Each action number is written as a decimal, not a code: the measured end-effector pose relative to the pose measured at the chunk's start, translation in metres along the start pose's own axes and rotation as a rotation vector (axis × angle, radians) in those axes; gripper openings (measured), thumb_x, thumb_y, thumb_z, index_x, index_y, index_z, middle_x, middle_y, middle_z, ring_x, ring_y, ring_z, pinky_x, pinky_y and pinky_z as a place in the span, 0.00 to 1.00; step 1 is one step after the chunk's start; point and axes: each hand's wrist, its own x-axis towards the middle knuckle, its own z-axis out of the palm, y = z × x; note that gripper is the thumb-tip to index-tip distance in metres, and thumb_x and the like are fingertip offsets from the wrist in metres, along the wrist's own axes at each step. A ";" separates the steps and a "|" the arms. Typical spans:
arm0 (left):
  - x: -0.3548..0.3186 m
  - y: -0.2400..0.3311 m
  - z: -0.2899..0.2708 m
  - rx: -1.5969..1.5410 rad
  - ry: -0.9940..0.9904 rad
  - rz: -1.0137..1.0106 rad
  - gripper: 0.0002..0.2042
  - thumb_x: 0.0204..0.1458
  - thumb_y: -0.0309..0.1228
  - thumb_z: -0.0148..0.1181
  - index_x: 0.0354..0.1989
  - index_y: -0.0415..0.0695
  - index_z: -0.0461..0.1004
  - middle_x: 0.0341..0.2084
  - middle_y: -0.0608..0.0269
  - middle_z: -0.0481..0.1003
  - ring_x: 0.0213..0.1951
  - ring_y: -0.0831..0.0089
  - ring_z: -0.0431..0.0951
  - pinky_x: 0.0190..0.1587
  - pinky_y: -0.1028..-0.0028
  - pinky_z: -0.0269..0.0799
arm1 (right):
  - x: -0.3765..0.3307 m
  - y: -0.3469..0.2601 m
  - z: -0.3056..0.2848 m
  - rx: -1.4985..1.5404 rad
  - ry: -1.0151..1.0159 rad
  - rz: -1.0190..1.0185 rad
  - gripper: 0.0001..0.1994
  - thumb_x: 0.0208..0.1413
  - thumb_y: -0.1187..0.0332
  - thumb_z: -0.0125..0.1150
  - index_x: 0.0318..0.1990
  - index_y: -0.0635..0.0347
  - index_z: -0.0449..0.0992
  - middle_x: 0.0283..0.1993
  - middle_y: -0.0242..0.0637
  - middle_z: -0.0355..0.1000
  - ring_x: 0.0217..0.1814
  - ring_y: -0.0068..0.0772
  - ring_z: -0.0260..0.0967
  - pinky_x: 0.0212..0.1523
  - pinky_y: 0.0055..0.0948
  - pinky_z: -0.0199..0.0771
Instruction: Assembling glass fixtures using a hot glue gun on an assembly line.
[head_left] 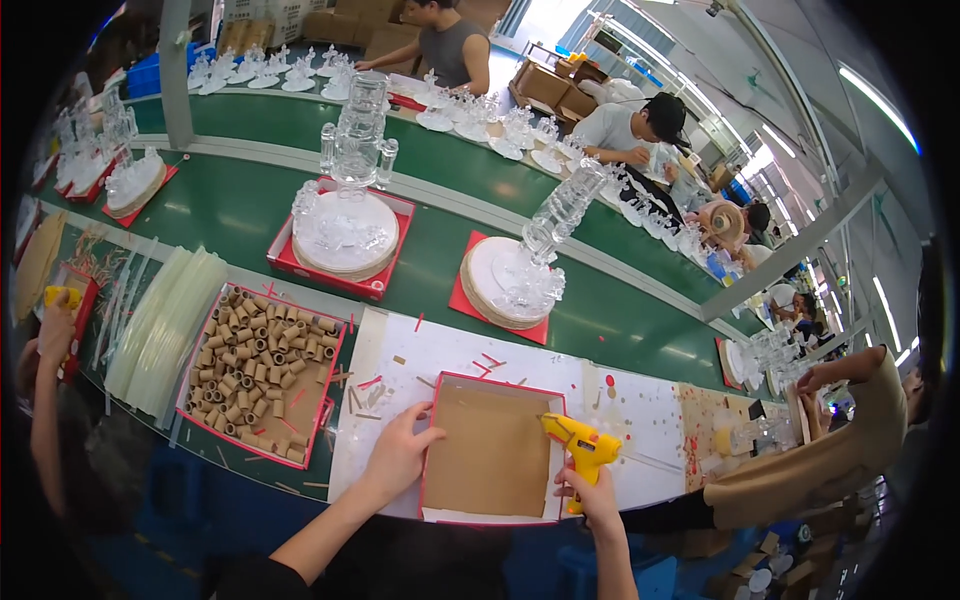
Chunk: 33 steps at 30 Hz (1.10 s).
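Observation:
A shallow cardboard box with red rims and a bare brown bottom lies on white paper in front of me. My left hand grips its left wall, thumb over the rim and fingers along the outer side. In my right hand is a yellow glue gun, held by its handle. Its nozzle points left over the box's right wall, and a clear glue stick juts out behind it. The fingers of my right hand are partly hidden behind the handle.
Left stands a red-edged tray of short cardboard tubes, beside a bundle of clear glue sticks. Clear plastic pieces with round white bases stand on the green conveyor. Co-workers sit left, right and across; scraps litter the white paper.

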 end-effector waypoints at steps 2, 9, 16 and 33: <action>0.002 0.000 -0.001 0.020 -0.013 -0.006 0.14 0.42 0.18 0.59 0.38 0.46 0.77 0.53 0.46 0.68 0.50 0.51 0.73 0.52 0.61 0.70 | 0.003 0.002 -0.002 -0.020 0.068 0.064 0.11 0.55 0.72 0.60 0.45 0.60 0.70 0.30 0.32 0.69 0.28 0.23 0.70 0.23 0.20 0.70; 0.001 -0.003 0.000 -0.005 -0.012 -0.029 0.12 0.42 0.22 0.63 0.37 0.45 0.77 0.53 0.46 0.68 0.50 0.51 0.73 0.52 0.61 0.70 | 0.010 0.001 0.000 0.040 0.050 0.072 0.11 0.55 0.72 0.60 0.45 0.60 0.69 0.23 0.32 0.66 0.21 0.22 0.65 0.20 0.20 0.66; 0.005 0.002 -0.003 -0.001 -0.019 -0.011 0.15 0.41 0.15 0.56 0.38 0.45 0.76 0.54 0.45 0.67 0.51 0.50 0.72 0.53 0.61 0.69 | 0.012 0.003 -0.006 0.099 0.035 0.093 0.09 0.54 0.74 0.60 0.42 0.62 0.69 0.24 0.31 0.65 0.20 0.21 0.64 0.20 0.22 0.67; 0.005 -0.001 0.000 0.007 -0.022 -0.047 0.14 0.41 0.16 0.57 0.37 0.43 0.76 0.53 0.47 0.69 0.49 0.51 0.73 0.50 0.61 0.70 | -0.029 0.000 0.004 0.231 -0.111 -0.014 0.18 0.55 0.74 0.60 0.54 0.59 0.67 0.53 0.39 0.67 0.55 0.33 0.68 0.49 0.32 0.76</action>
